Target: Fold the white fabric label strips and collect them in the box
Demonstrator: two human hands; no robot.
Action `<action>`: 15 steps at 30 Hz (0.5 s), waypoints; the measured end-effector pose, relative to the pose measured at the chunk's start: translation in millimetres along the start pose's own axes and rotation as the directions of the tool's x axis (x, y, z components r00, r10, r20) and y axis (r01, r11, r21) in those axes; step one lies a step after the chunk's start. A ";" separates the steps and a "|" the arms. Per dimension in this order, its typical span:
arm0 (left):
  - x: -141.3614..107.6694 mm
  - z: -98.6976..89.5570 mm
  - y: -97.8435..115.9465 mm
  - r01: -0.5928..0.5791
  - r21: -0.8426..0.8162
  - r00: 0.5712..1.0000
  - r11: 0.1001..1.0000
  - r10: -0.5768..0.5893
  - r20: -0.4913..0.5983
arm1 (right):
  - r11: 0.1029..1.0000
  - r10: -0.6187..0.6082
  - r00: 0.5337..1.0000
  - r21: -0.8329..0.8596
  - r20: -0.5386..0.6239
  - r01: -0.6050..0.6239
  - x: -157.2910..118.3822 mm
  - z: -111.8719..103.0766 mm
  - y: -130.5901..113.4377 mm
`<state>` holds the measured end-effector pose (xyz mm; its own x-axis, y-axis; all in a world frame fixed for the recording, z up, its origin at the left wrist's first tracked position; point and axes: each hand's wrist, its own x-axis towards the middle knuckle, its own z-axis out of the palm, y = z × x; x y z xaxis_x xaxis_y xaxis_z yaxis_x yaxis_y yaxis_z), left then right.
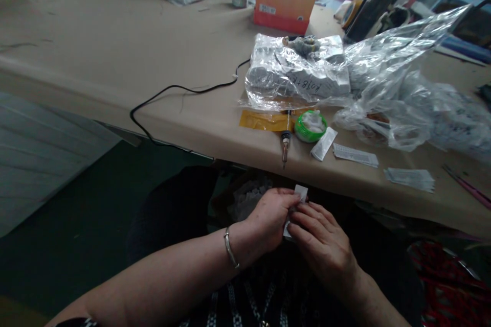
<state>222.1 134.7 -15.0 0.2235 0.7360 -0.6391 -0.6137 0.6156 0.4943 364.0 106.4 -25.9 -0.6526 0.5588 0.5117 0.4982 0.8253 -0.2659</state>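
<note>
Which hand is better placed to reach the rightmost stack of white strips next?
Probably the right hand: it is nearer the rightmost stack, while the left hand would have to cross over the right. The left also seems to pinch the small white piece, which might free the right.

A long worktable (95, 41) with brown surface stands over a dark green floor (76, 245); at left is a white grooved panel (42, 148), in dim light.

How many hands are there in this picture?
2: the bare left hand, with a thin silver metal bracelet on its wrist, pinching a small white strip, and the bare right hand close beside it. No other hands show.
</note>
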 end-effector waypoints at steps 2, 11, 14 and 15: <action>0.9 -1.5 -1.8 -0.005 0.013 1.000 1.000 0.005 0.003 | 1.000 0.007 1.000 -0.009 0.019 -0.007 -1.9 -0.1 -0.1; 0.0 -4.9 -2.6 0.004 0.026 0.996 1.000 -0.007 0.092 | 0.994 0.057 0.998 0.095 0.037 -0.060 -2.8 -4.3 -2.9; -5.6 -4.9 2.7 0.085 0.093 0.988 0.992 -0.095 0.120 | 0.898 0.346 0.937 0.305 -0.048 -0.316 -4.0 -10.5 3.1; -8.1 -5.2 4.5 0.118 0.127 0.981 0.985 -0.136 0.138 | 0.803 0.496 0.867 0.404 -0.046 -0.438 -4.7 -12.0 7.6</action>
<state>213.6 130.1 -10.6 0.4071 0.6773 -0.6129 -0.4817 0.7293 0.4860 377.6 109.1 -20.5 -0.2925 0.8902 0.3493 0.4555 0.4508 -0.7676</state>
